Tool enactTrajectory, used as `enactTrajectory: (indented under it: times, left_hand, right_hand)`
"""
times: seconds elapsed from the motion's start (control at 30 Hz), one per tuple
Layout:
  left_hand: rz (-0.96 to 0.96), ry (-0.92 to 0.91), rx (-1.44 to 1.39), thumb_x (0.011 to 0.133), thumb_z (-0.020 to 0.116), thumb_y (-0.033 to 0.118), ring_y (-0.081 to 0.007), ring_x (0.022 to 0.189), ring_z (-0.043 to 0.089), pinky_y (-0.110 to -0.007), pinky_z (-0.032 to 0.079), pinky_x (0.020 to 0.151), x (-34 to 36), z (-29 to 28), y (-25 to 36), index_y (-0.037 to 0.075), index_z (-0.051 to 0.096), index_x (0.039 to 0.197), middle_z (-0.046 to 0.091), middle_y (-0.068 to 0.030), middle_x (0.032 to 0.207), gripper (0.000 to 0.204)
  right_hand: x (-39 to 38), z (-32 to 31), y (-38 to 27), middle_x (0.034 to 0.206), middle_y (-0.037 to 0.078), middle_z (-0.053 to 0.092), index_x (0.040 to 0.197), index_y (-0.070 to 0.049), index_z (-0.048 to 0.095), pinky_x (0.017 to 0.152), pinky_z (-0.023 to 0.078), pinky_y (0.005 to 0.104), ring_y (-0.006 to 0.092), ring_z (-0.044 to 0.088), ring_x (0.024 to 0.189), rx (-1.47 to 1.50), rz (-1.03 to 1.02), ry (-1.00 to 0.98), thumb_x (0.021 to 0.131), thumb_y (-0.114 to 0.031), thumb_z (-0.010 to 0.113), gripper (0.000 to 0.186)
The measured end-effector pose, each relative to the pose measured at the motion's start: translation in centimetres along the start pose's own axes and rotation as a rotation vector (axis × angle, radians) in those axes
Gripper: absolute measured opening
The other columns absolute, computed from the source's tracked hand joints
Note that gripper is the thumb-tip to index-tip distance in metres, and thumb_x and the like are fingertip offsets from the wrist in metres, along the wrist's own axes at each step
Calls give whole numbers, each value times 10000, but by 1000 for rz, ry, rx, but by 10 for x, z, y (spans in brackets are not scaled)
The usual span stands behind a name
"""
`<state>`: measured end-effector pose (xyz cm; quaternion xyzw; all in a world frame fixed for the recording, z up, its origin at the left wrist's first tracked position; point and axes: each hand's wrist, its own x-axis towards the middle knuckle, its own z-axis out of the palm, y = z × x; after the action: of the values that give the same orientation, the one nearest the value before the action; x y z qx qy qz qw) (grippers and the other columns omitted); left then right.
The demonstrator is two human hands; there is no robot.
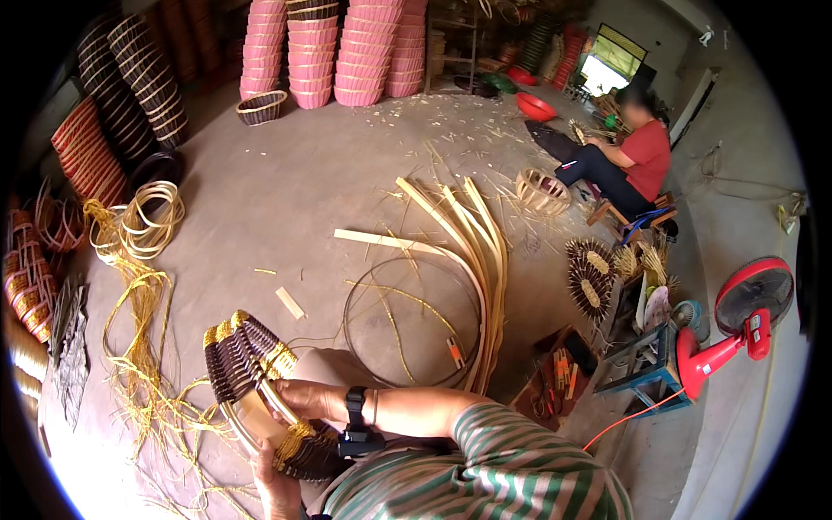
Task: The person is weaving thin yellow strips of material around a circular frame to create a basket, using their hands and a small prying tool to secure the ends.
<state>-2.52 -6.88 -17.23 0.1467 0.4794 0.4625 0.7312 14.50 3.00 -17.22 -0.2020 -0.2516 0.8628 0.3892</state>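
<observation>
A dark brown and yellow woven basket is held tilted at the lower middle, with a light rim band and a pale flat piece along it. My right hand, with a black watch on the wrist, grips the basket at the rim, fingers bent round it. Lower down, my left hand holds the basket's lower edge beside the pale piece. Part of both hands' fingers is hidden by the basket.
Long pale strips and a wire hoop lie ahead. Yellow cords trail left; a tool box and red fan stand right. A co-worker sits back right. Stacked baskets line the back.
</observation>
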Motion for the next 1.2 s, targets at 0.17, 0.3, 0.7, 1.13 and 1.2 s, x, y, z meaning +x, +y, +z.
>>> enactTrajectory:
  times: [0.17,0.3,0.7,1.13,1.2]
  left_hand:
    - [23,-18,22,924,486,325,-250,1157,518,-406,401,1000,-11,10,7,20,521,1232,559,-141,1235,435]
    - [36,-83,-3,920,505,308,-253,1166,514,-409,388,1015,-6,13,13,10,514,1234,558,-141,1237,432]
    - [62,-234,-36,903,522,338,-264,1153,521,-410,394,1008,9,-13,5,11,523,1224,564,-149,1224,458]
    - [49,-251,11,921,510,299,-247,1112,545,-389,423,981,19,-5,6,3,517,1230,581,-128,1188,428]
    - [0,-284,-32,919,519,293,-242,1095,554,-389,433,970,38,-28,-6,-1,518,1225,586,-128,1176,425]
  right_hand:
    - [-9,16,-9,698,7,587,886,-54,587,554,464,212,93,566,588,25,-6,57,914,-186,494,164]
    - [-19,12,-14,887,65,660,1035,-37,584,694,534,304,148,645,766,261,2,168,961,-253,455,262]
    - [-46,58,-34,795,0,647,905,-76,626,652,504,224,87,610,688,165,9,283,902,-208,558,149]
    - [-58,85,-50,580,149,557,619,-49,545,536,412,402,317,570,561,-1622,-560,377,783,-228,673,274]
    - [-56,81,-43,531,142,534,587,-47,539,503,414,400,310,559,516,-1524,-602,476,749,-155,662,231]
